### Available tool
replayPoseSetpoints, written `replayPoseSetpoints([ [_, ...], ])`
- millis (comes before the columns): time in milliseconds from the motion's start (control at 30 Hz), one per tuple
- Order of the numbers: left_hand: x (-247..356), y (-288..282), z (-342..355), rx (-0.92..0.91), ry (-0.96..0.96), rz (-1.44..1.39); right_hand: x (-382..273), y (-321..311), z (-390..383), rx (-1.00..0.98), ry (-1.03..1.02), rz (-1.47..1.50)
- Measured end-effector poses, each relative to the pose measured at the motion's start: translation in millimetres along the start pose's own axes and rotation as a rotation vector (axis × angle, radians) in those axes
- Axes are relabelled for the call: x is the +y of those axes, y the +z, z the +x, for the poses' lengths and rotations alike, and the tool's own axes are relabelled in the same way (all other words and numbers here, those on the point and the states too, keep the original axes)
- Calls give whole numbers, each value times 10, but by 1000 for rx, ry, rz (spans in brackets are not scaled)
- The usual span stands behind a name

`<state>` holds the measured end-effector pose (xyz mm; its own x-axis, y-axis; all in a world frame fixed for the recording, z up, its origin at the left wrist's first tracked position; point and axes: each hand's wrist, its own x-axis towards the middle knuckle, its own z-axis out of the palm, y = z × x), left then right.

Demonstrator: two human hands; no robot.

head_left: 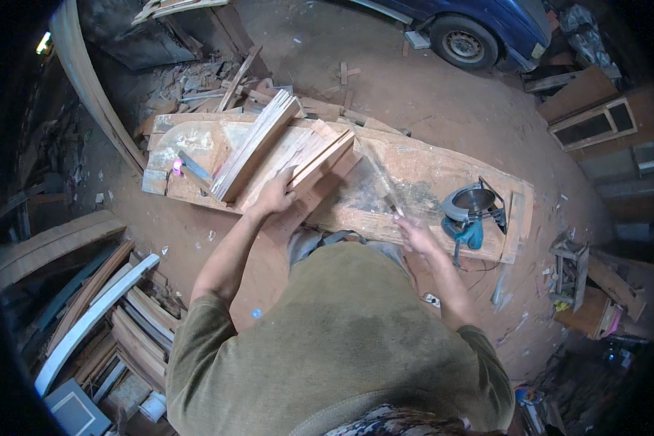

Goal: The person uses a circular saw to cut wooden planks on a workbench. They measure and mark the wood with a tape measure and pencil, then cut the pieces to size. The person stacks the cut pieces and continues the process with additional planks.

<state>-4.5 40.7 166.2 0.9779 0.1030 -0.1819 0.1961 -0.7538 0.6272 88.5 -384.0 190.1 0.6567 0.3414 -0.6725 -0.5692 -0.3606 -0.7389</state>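
Note:
My left hand (275, 192) is closed on the near end of a narrow wooden piece (323, 161), which stands on edge over a wide reddish board. Beside it, to the left, lies a thick, rough, pale wooden beam (258, 145). In my right hand (418, 236) is the near end of a long thin tool (391, 201), pointing away from me toward the wooden piece; blur hides its exact kind. All of this is over a worn wooden workbench (414, 178).
A circular saw (472, 211) rests on the bench's right end, its cord trailing down. A blue-bladed tool (194, 168) lies at the left end. Curved timbers (98, 320) are piled at lower left. Wood scraps (189, 91) lie behind the bench; a blue car (487, 29) stands farther back.

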Motion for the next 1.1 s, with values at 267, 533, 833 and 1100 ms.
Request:
replayPoseSetpoints([
  [267,105,186,-93,91,-32,70,-63,-19,-88,-69,95,-2],
  [533,605,421,-342,123,-46,45,117,-176,-232,172,181,209],
  [833,417,211,-106,162,-240,127,145,-34,-409,307,240,232],
  [1100,-583,-128,832,-86,-88,-86,477,-113,-225,305,62,-20],
])
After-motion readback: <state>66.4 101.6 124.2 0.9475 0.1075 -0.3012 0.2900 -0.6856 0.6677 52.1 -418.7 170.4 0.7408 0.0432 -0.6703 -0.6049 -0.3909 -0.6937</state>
